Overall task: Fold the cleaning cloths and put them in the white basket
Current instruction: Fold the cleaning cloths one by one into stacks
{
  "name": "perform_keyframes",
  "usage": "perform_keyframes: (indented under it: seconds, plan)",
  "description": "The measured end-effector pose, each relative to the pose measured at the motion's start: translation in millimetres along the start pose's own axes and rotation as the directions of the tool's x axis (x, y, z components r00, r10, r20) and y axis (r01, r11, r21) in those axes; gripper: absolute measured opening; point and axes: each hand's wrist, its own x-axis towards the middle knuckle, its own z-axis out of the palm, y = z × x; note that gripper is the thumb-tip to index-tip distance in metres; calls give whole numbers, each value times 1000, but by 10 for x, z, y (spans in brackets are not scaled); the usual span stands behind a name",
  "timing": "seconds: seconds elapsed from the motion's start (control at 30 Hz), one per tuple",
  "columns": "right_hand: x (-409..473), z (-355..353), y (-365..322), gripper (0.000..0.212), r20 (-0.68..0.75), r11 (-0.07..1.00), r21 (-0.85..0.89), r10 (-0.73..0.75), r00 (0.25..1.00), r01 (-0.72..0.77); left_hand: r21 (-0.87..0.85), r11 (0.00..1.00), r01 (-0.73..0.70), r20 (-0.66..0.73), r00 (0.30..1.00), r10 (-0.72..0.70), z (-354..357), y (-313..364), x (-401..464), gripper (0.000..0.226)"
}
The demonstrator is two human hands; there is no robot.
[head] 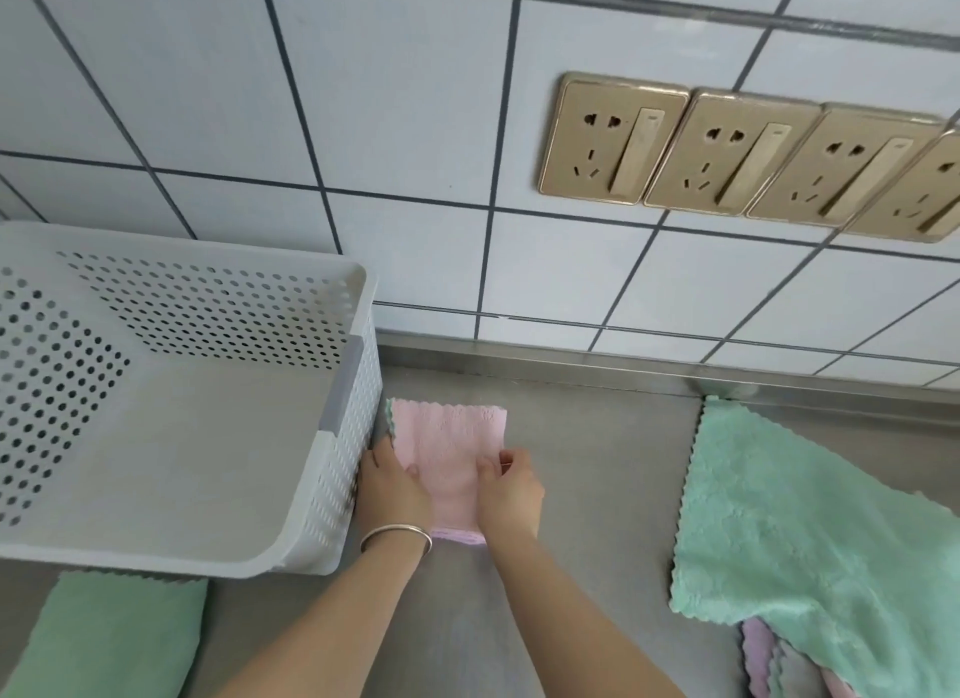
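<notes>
Basket (337, 302) holds nothing. Left hand (392, 484) and right hand (506, 487) pinch folded pink cloth (447, 437); green cloth (810, 536) unfolded.

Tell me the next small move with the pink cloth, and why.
Probably lift the pink cloth left into the white basket: it already lies folded narrow, the left hand and right hand pinch its sides, and the basket beside it holds nothing.
</notes>
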Motion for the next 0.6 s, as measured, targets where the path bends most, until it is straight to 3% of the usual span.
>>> perform_keyframes:
  seconds: [0.13, 0.23, 0.33, 0.4, 0.47, 0.53, 0.6]
  plan:
    - [-37, -13, -28, 21, 59, 1000, -7, 21, 998, -21, -17, 1000, 20, -5, 1000, -20, 13, -77, 28, 54]
    - [-101, -150, -70, 33, 163, 1000, -3, 29, 986, -29, 46, 999, -29, -5, 1000, 29, -25, -88, -6, 57]
    - [-130, -498, 59, 50, 179, 996, -81, -32, 983, 47, 136, 960, -246, -66, 964, 257, -83, -15, -125, 70]
    - [-151, -889, 325, 44, 17, 951, -223, -215, 976, 213, 243, 854, -460, -94, 865, 493, -35, 105, -235, 75]
    - [-150, -1309, 696, 34, -210, 820, -468, -465, 860, 329, 308, 718, -624, -82, 734, 674, 93, 287, -417, 73]
    - [-145, -1720, 1148, 27, -318, 732, -610, -577, 752, 304, 286, 541, -791, -10, 562, 827, 319, 482, -718, 59]
    - [-188, -2015, 1471, 24, -316, 689, -684, -577, 753, 241, 208, 312, -927, 122, 341, 932, 604, 615, -1070, 45]
